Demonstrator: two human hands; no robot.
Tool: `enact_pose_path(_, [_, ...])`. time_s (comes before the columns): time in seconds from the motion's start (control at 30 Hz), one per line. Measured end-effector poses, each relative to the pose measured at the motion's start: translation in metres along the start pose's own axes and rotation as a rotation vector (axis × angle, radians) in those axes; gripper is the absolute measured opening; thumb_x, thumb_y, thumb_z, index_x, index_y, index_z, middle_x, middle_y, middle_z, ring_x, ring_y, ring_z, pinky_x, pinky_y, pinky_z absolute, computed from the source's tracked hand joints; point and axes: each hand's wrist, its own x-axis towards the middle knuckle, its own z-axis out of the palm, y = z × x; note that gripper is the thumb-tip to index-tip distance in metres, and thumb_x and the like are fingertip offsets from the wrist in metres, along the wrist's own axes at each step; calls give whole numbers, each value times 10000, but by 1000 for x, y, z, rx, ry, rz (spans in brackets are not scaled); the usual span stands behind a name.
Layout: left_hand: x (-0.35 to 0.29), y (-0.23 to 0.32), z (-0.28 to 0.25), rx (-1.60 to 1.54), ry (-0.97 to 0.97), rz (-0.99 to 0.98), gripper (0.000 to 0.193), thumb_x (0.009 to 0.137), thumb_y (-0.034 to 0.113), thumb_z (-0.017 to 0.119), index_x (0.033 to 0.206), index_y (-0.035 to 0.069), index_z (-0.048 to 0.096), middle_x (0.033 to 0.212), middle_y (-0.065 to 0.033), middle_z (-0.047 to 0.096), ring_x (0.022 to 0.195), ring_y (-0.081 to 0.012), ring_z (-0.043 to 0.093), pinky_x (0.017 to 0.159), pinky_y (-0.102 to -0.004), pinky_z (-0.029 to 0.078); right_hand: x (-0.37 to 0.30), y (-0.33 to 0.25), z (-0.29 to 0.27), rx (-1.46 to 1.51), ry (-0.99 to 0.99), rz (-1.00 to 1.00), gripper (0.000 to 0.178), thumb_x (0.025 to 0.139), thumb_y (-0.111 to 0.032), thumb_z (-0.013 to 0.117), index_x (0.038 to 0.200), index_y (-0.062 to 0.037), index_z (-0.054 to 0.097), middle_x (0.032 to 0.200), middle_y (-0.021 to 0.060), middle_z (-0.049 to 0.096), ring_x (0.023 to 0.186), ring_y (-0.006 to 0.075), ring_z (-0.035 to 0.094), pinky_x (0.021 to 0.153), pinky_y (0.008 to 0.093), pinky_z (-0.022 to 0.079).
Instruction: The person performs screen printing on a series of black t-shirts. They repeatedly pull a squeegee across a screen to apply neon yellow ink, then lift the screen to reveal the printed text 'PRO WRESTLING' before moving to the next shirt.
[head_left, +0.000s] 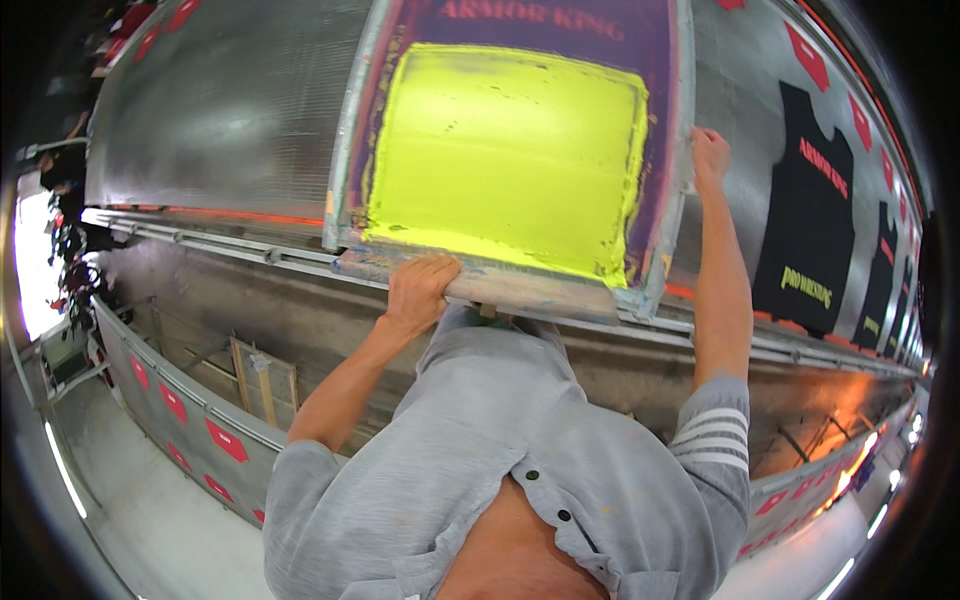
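Observation:
A screen printing frame (350,130) lies on the long metal table in front of me. Bright yellow ink (510,160) covers a large block of its purple mesh (662,130), thicker and ragged along the borders. Along the near end of the frame runs a wooden squeegee (540,292) stained with ink. My left hand (423,290) is closed over this squeegee, left of its middle; its fingertips are partly hidden. At the frame's right side, my right hand (710,155) is closed on the edge, with its arm stretched forward. Whatever lies under the screen is hidden.
Black sleeveless shirts (808,210) with red and yellow print lie flat along the table to the right. A metal rail (270,256) follows the table's near edge. Behind me stands another long table (190,400) with red printed pieces. An orange glow (845,410) shows at the lower right.

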Motion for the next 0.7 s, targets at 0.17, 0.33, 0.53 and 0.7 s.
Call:
enact_pose_path(0.17, [31,1,-55,-192,105,-73,426,702,-40,627,1099,82,723,1028,-139,733,995,-292,704,843,-355,548,-4,5,-4,72,34,-93,358,818,-300,665,1022,-19,750,963,140,743,933,273,694,851,369,506])
enact_pose_path(0.33, [84,-9,-75,-634,160,-113,400,777,173,810,1154,92,704,1204,-192,675,949,-362,690,803,-383,546,-3,12,-33,200,-35,-172,309,915,-241,618,1073,-6,741,936,60,732,853,150,637,788,312,494])
enact_pose_path(0.53, [129,-12,-79,-932,185,-100,783,831,506,761,1367,-21,541,1137,-242,689,953,-291,682,849,-367,516,10,15,-144,129,41,-206,304,945,-249,634,1060,17,724,862,22,695,756,128,595,694,285,476])
enact_pose_path(0.7, [152,-15,-41,-913,302,-161,997,825,606,720,1557,75,300,1609,-324,134,1516,-408,137,1191,-451,233,16,51,-285,-35,196,-337,360,972,-277,605,1114,41,696,942,78,726,836,176,637,791,311,499])
